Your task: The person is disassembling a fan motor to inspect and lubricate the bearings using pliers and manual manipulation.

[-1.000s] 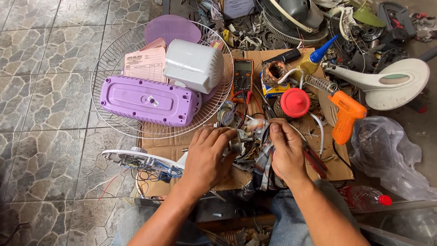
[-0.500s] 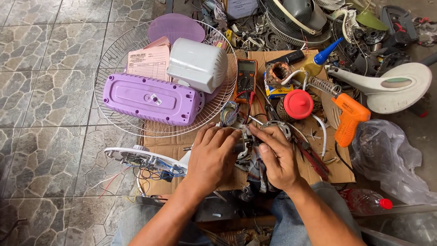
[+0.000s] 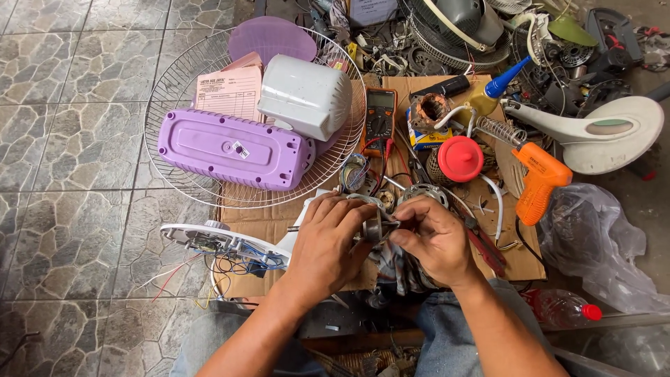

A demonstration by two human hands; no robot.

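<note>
Both hands meet on one small metal motor part (image 3: 380, 227) at lower centre of the frame. The left hand (image 3: 328, 241) clasps it from the left; the right hand (image 3: 433, 237) pinches its right end. Its long axis runs left-right, between them.

Your hands (image 3: 380, 241) cover most of the small metal part (image 3: 380, 227) at the middle of the frame, so you cannot tell its shape. The plastic bottle (image 3: 562, 308) at lower right is half hidden behind your forearm. The clutter along the top edge is cut off, and the fan guard (image 3: 174, 91) disappears under the purple base (image 3: 234, 149).
</note>
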